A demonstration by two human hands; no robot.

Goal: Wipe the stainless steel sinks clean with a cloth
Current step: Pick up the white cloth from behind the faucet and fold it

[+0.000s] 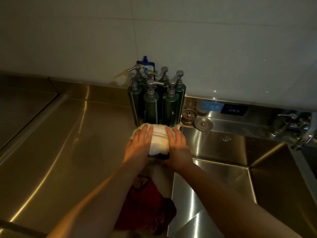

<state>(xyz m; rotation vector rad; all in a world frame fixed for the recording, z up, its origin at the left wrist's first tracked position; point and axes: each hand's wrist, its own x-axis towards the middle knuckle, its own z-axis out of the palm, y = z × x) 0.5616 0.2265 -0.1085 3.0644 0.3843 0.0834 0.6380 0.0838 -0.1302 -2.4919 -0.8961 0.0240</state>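
Observation:
A folded white cloth (158,139) lies on the steel divider between two sinks, just in front of the pump bottles. My left hand (139,143) presses on its left side with flat fingers. My right hand (177,143) holds its right side. A dark blue edge (158,156) shows under the cloth's near end. The left sink (60,143) is wide and shallow. The right sink (257,177) is deeper, with an overflow hole on its back wall.
Several dark green pump bottles (157,103) stand clustered against the tiled wall. A strainer basket (188,116) and a round drain plug (203,124) lie on the ledge beside them. A tap (295,129) juts out at the right. A red cloth (147,203) lies below my arms.

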